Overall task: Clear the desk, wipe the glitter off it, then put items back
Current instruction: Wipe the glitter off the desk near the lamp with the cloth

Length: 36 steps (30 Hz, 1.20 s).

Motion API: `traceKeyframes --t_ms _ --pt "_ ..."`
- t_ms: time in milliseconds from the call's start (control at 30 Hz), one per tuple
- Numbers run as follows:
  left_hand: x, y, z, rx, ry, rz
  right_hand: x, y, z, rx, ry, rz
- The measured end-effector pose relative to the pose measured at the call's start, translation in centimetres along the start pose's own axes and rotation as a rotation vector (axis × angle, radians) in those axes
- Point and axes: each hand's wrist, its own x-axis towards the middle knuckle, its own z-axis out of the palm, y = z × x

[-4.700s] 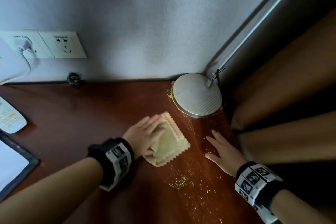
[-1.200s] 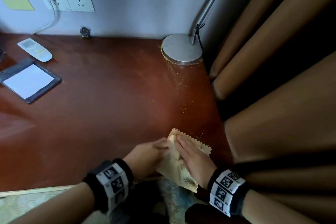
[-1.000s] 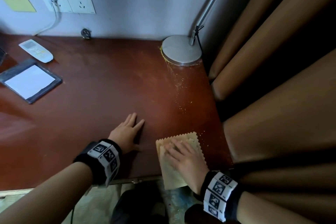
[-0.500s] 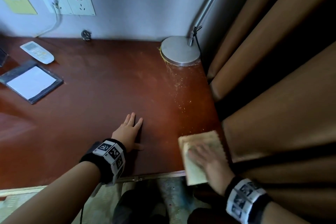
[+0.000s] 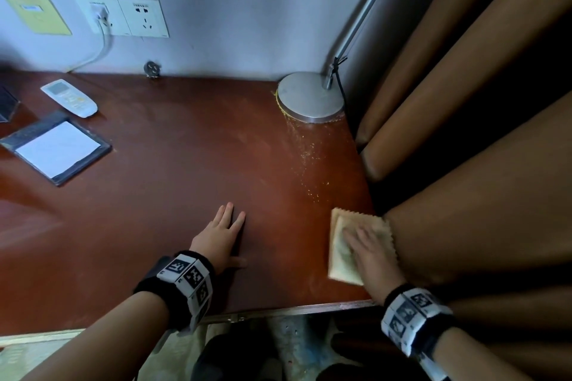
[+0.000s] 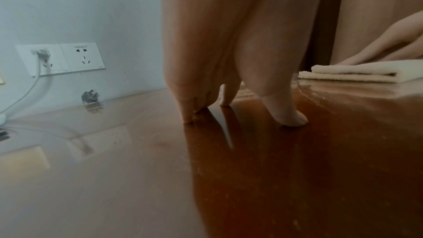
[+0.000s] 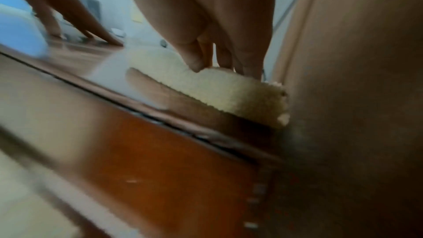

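Right hand [image 5: 370,249], fingers flat, presses the cloth [image 5: 343,252] near-right on the counter [image 5: 161,182], left hand [image 5: 218,240] splayed, glitter [image 5: 309,161] left by the lamp [image 5: 309,97].

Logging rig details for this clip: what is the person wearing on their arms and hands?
Both forearms are bare, no sleeves or gloves. The left hand and right hand each have a black wrist strap carrying a white block printed with black square tracking markers.
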Motion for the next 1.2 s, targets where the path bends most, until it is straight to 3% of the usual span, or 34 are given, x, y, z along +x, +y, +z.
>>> traceKeyframes --t_ms 133,200,233,333,433,533,567,633,700,767,867,967,1067,1133,1200 --pt "-0.2 0.1 0.0 0.009 0.007 0.013 -2.5 -7.3 3.1 -0.144 -0.195 -0.340" --pt "-0.2 -0.1 -0.1 0.014 -0.001 0.026 -1.9 -9.8 2.4 -0.058 -0.265 -0.402" --pt "-0.2 -0.3 -0.2 0.014 -0.007 0.031 -1.1 -10.0 1.9 -0.019 -0.230 -0.398" --pt "0.0 -1.2 -0.8 0.008 -0.034 0.049 2.4 -6.3 0.3 0.060 -0.257 -0.229" --pt "0.3 -2.1 -1.4 -0.014 -0.039 0.061 4.6 -1.4 -1.9 -0.080 -0.195 -0.019" --pt "0.8 -2.8 -1.7 -0.036 -0.025 0.044 5.0 -0.1 -2.7 -0.131 -0.173 0.057" --pt "1.0 -3.0 -1.7 -0.038 -0.025 0.036 4.9 -1.3 -2.3 -0.103 -0.178 0.028" --pt "1.3 -3.3 -2.0 -0.040 -0.028 0.017 4.5 -4.7 -1.1 -0.152 -0.215 -0.189" --pt "1.7 -3.4 -2.3 -0.043 -0.029 0.007 4.3 -8.5 1.3 -0.276 -0.346 -0.367" --pt "2.1 -3.8 -2.7 -0.052 -0.026 -0.009 4.4 -12.1 2.2 -0.281 -0.360 -0.455" --pt "2.5 -4.7 -3.1 -0.057 -0.016 -0.057 6.2 -14.1 1.3 -0.082 -0.395 -0.536" --pt "2.4 -5.1 -3.3 -0.051 -0.022 -0.069 8.6 -11.2 -0.6 -0.186 -0.260 -0.435" --pt "2.3 -5.1 -3.2 -0.072 -0.008 -0.070 10.1 -6.5 -2.9 -0.331 -0.243 -0.221" --pt "2.2 -5.0 -3.2 -0.080 -0.004 -0.072 10.5 -3.5 -3.2 -0.497 -0.310 -0.090" --pt "2.0 -4.8 -3.4 -0.078 -0.002 -0.073 10.4 -2.9 -3.6 -0.679 -0.218 -0.047"
